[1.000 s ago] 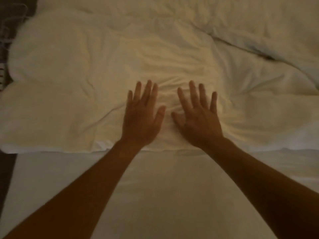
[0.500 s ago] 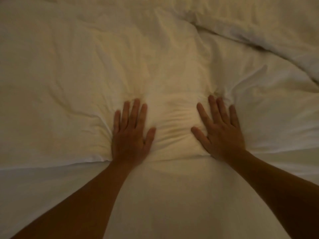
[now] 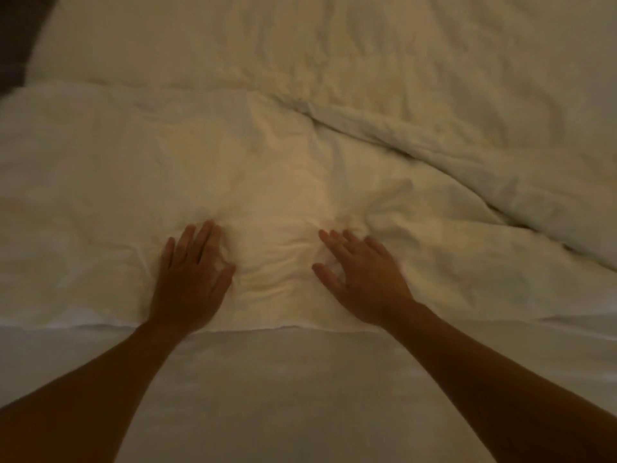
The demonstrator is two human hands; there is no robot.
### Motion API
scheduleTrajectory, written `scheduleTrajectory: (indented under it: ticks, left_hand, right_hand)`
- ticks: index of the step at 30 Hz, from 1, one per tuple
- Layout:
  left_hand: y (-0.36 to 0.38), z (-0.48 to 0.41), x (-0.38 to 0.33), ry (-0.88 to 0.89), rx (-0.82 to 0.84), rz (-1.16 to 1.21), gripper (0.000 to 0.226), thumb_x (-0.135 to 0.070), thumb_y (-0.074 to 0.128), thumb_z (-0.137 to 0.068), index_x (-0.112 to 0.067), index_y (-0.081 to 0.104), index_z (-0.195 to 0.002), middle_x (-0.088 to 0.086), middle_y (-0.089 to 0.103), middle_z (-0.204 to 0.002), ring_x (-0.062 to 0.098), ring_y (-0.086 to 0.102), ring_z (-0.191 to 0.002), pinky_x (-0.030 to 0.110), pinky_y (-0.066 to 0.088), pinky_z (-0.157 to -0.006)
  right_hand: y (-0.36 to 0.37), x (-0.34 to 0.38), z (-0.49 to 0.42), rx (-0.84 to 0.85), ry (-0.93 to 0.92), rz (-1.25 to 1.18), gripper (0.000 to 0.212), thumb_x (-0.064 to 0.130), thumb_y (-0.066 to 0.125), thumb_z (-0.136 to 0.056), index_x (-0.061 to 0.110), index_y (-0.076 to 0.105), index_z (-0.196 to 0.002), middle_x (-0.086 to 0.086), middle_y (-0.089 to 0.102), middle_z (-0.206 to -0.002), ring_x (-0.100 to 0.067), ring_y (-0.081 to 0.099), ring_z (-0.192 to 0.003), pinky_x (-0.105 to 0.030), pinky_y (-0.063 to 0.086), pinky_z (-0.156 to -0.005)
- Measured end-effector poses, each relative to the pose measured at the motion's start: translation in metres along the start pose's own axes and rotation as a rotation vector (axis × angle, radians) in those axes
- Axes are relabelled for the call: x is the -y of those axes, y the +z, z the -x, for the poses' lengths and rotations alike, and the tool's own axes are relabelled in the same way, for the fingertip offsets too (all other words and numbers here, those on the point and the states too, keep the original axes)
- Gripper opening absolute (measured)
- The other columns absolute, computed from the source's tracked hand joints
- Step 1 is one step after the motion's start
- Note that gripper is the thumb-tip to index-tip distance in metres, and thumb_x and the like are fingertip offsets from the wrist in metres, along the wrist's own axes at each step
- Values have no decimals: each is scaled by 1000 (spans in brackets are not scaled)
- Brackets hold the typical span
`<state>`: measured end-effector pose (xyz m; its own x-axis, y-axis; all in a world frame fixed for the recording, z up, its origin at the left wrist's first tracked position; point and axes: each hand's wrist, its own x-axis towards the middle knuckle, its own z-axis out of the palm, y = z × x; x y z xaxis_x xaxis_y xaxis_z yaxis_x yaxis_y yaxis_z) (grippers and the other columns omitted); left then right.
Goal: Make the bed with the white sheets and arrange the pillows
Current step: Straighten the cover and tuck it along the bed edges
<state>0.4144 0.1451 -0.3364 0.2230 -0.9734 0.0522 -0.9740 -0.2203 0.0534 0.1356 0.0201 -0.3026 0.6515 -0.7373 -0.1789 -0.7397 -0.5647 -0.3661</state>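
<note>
A puffy white duvet [image 3: 267,168] lies across the bed, its near edge running left to right just beyond my wrists. My left hand [image 3: 190,279] rests flat on it near that edge, fingers straight and close together. My right hand [image 3: 362,279] lies palm down to the right of it, fingers spread and a little blurred. The cloth between the two hands is bunched into small wrinkles. Under my forearms lies the flat white bottom sheet [image 3: 283,396]. No pillow is in view.
A thick fold of the duvet [image 3: 484,168] runs diagonally from the middle down to the right edge. A dark strip beyond the bed [image 3: 16,35] shows at the top left corner.
My hands have spread apart and slid back toward the duvet's near edge. The view has tilted, so the fold at the right and the dark top left corner show more.
</note>
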Motion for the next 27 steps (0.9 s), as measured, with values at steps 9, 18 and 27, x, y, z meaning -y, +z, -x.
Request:
scheduleTrajectory:
  ticks: [9, 18, 27]
  left_hand:
    - [-46, -116, -183, 48, -9, 105, 68, -51, 32, -99, -13, 40, -154, 20, 65, -128, 40, 62, -112, 51, 44, -98]
    - [-41, -224, -229, 146, -47, 121, 47, -19, 47, -103, -12, 48, -150, 12, 57, -145, 35, 56, -126, 50, 40, -102]
    - [-25, -312, -219, 160, -104, 122, 26, -23, 45, -104, -7, 64, -110, 16, 68, -105, 41, 60, -94, 52, 41, -93]
  right_hand:
    - [-124, -160, 1, -402, 202, 51, 42, -7, 54, -85, 14, 69, -118, -11, 66, -114, -37, 59, -100, -48, 52, -81]
    - [-91, -231, 2, -335, 227, 280, 34, 37, 51, -94, 20, 70, -117, -8, 71, -117, -39, 66, -94, -48, 48, -77]
    - [-185, -268, -91, -612, 419, 42, 28, 9, 44, -97, 10, 67, -113, -21, 72, -95, -42, 66, -86, -41, 45, -78]
